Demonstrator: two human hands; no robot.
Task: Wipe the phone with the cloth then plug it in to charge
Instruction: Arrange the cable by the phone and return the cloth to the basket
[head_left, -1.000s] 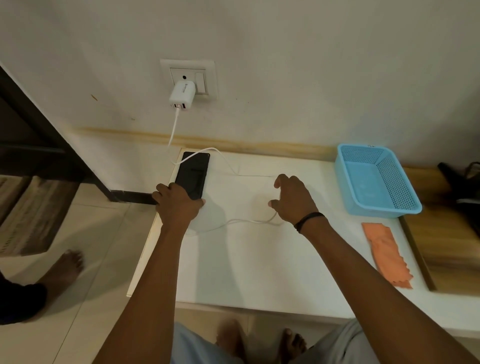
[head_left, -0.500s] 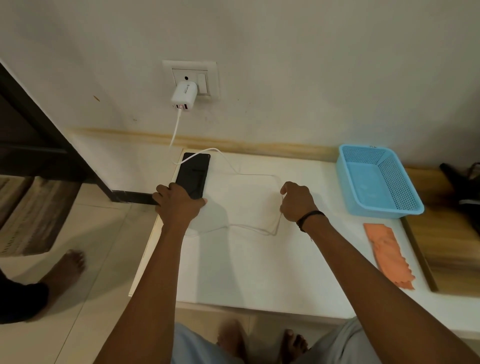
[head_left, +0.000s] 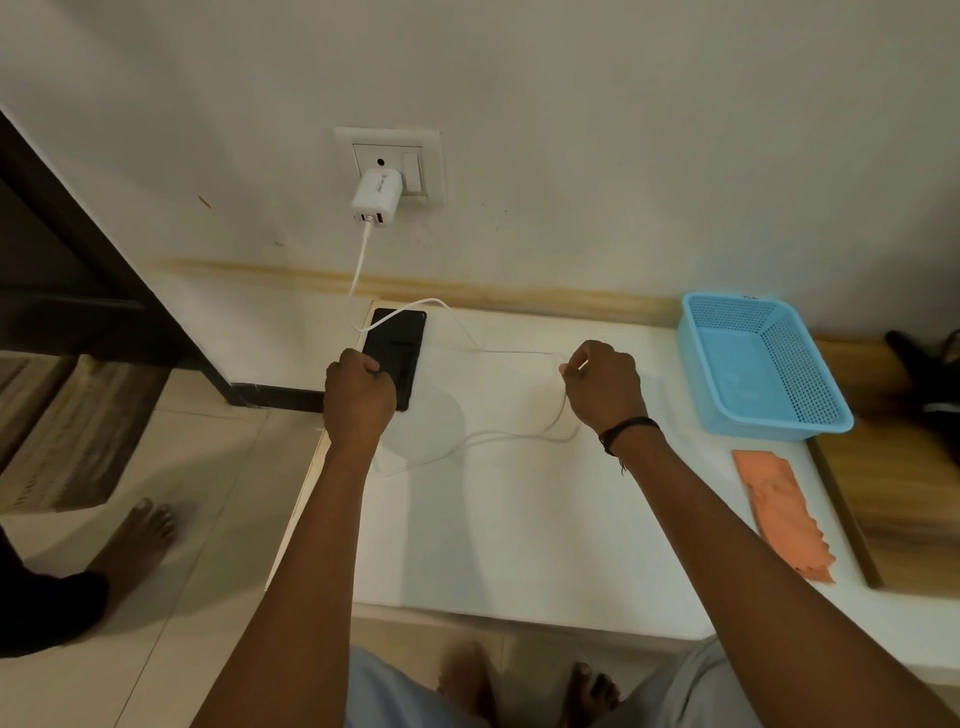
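Phone (head_left: 395, 358) lies at the far left corner of your table (head_left: 519, 519), your left hand (head_left: 358, 395) curled over its near end, your right hand (head_left: 602, 384) pinching the cable (head_left: 509, 434) mid-table, the cloth (head_left: 782, 514) flat near the right edge, just before the basket (head_left: 763, 364).

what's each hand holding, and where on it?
Left hand grips the phone at its near end. Right hand pinches the white cable mid-length.
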